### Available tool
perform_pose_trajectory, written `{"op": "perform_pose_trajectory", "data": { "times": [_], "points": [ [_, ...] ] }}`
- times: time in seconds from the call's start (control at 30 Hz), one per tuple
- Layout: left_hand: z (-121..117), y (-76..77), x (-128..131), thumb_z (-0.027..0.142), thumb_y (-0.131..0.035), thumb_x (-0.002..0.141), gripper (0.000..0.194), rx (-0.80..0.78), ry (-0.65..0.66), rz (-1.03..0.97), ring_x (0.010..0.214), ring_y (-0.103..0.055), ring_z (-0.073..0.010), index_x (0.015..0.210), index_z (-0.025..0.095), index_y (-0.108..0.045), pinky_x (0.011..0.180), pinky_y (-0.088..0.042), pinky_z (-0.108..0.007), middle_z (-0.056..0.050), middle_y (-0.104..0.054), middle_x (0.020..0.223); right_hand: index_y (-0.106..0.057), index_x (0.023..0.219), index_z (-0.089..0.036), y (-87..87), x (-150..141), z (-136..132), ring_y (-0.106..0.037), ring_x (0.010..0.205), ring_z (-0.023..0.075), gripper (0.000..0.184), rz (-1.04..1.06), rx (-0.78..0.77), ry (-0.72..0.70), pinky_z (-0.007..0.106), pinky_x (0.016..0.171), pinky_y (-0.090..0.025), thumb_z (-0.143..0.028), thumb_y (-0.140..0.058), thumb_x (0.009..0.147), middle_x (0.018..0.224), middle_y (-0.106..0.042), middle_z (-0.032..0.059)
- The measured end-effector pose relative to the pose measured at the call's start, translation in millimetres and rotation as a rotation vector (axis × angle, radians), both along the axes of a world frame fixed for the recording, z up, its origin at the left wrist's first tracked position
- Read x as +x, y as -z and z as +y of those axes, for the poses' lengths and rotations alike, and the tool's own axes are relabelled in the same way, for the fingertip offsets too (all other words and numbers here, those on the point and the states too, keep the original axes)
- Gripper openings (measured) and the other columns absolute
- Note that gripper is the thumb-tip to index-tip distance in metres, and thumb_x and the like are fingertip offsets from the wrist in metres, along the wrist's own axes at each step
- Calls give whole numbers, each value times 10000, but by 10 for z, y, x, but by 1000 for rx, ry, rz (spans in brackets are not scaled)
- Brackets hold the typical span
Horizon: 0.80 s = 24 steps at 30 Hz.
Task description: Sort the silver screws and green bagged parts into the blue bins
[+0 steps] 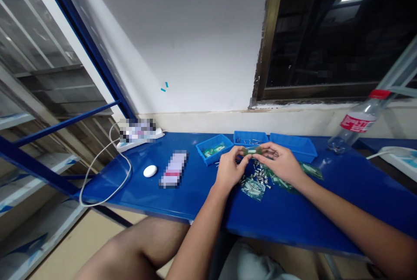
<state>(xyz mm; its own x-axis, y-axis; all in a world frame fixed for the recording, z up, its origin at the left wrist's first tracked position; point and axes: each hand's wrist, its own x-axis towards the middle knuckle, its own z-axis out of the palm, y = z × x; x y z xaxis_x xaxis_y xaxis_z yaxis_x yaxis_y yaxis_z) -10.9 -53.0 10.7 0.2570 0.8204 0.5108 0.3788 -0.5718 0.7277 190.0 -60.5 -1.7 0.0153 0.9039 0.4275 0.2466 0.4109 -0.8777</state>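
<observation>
Both hands meet over the blue table. My left hand [228,168] pinches the left end of a small greenish see-through plastic bag [252,151], and my right hand [282,162] pinches its right end. Something pale shows inside the bag. Just below the hands lies a pile of small metal screws [261,173], partly hidden by my fingers. A clear packet [254,189] with small parts in it rests against the pile's near side. Under and beside my right wrist are more greenish bags [312,170].
Behind the hands stand a left blue tray [208,161] holding green packets, a middle blue tray [250,134] with thin metal pieces, and a right blue tray [304,155]. A bottle [356,121] leans at the right. Leftward lie a white oval object [150,171] and a cable [107,204].
</observation>
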Motion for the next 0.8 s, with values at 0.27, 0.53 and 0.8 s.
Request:
{"op": "perform_pose_trajectory", "data": {
  "times": [0.27,0.53,0.8],
  "points": [
    [25,37,-37,301,-612,1006,187,38,-37,84,982,-758,-221,1151,220,-698,902,-596,-338,-56,-796,1081,-729,1032,-202,-35,133,60,-749,872,259,316,-175,161,184,419,826,-622,-487,-742,897,1029,-780,94],
    [27,49,-91,234,-563,996,149,81,-182,317,983,-730,-234,1044,234,-704,890,-571,-347,-55,-778,1049,-770,1177,-242,-223,534,145,-699,1011,260,274,-574,508,456,407,932,-566,-286,-576,989,1088,-738,90],
    [41,78,-117,197,-562,969,138,94,-219,362,954,-716,-249,1004,227,-692,875,-573,-361,-71,-763,1014,-803,1152,-204,-53,879,276,-628,923,306,354,-999,359,574,453,834,-539,-220,-534,922,993,-698,128]
  ]
}}
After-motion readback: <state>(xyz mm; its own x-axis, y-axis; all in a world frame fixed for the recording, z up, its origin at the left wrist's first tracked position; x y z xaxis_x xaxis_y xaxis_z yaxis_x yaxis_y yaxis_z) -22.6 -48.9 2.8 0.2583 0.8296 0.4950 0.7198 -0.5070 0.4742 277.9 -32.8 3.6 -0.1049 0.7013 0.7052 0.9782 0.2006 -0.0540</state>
